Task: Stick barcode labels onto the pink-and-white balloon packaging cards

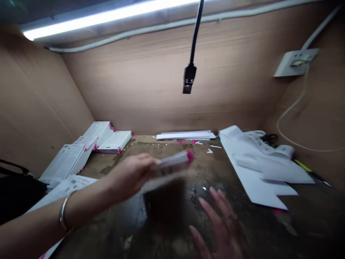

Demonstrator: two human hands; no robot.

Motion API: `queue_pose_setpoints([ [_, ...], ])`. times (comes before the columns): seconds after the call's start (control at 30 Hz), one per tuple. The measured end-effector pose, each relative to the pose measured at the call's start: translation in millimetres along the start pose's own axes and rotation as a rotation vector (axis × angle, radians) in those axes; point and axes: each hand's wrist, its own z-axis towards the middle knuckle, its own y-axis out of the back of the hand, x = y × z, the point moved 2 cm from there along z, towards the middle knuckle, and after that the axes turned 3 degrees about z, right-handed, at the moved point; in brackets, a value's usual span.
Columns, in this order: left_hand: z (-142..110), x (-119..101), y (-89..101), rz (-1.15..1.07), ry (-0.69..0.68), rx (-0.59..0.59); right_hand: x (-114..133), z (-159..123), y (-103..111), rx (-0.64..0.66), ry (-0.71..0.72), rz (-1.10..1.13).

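Observation:
My left hand (132, 174), with a metal bangle on the wrist, is closed on a flat white packet with a pink edge (175, 161), held above the dark worktop (161, 223); the packet is blurred by motion. My right hand (219, 226) hovers low over the worktop at the bottom centre, fingers stretched out and apart, holding nothing. A dark blurred shadow lies under the packet.
Stacks of white and pink flat packets (81, 151) line the left side. White paper sheets (258, 165) lie at the right, with scissors (269, 138) and a pen (309, 171) behind. More sheets (185, 135) sit at the back wall. A black cable (190, 77) hangs overhead.

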Motion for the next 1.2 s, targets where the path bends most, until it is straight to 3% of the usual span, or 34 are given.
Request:
queue_pose_setpoints([
  [0.07, -16.5, -36.5, -20.2, -0.125, -0.117, 0.158, 11.2, 19.9, 21.3, -0.012, 0.175, -0.115],
  [0.1, -21.1, -47.0, -27.1, -0.127, -0.132, 0.218, 18.0, 33.4, 27.6, 0.087, 0.236, -0.133],
  [0.13, -23.3, -53.2, -32.0, -0.104, -0.137, 0.261, 25.1, 47.9, 29.3, 0.262, 0.285, -0.120],
  [0.23, -22.2, -56.7, -36.9, -0.034, -0.156, 0.297, 42.0, 86.7, 12.6, 0.848, 0.226, -0.115],
  [0.3, -23.9, -53.1, -36.3, -0.024, -0.174, 0.271, 48.6, 104.5, -2.9, 1.002, 0.169, -0.155],
  [0.37, -32.9, -44.5, -34.6, -0.062, -0.084, 0.125, 49.9, 113.3, -10.6, 0.997, 0.142, -0.158],
  [0.43, -50.3, -30.4, -33.7, -0.215, 0.139, -0.223, 44.5, 110.9, -7.9, 0.959, 0.125, -0.123],
  [0.5, -73.2, -16.4, -41.2, -0.523, 0.344, -0.606, 33.7, 97.6, 0.1, 0.870, -0.015, 0.155],
  [0.53, -82.9, -12.3, -50.0, -0.710, 0.397, -0.701, 27.4, 87.2, 3.1, 0.800, -0.129, 0.386],
  [0.57, -89.8, -11.3, -61.5, -0.905, 0.411, -0.698, 21.1, 74.4, 3.9, 0.717, -0.264, 0.650],
  [0.63, -96.2, -19.3, -87.7, -1.216, 0.396, -0.453, 11.6, 44.5, -2.2, 0.588, -0.472, 1.036],
  [0.7, -98.8, -33.9, -108.8, -1.345, 0.411, -0.216, 7.7, 15.8, -14.5, 0.560, -0.548, 1.153],
  [0.73, -99.5, -40.6, -115.4, -1.362, 0.427, -0.167, 7.1, 4.6, -20.5, 0.557, -0.555, 1.156],
  [0.83, -99.1, -52.4, -120.2, -1.338, 0.434, -0.196, 6.9, -11.9, -30.6, 0.555, -0.509, 1.076],
  [0.93, -95.8, -54.5, -115.6, -1.334, 0.371, -0.206, 5.9, -11.3, -32.2, 0.553, -0.484, 1.061],
  [1.13, -87.1, -53.1, -112.4, -1.456, 0.368, -0.145, 8.7, -11.2, -33.8, 0.583, -0.586, 1.239],
  [1.2, -83.2, -49.9, -113.9, -1.539, 0.413, -0.128, 6.6, -6.6, -33.8, 0.648, -0.639, 1.267],
])
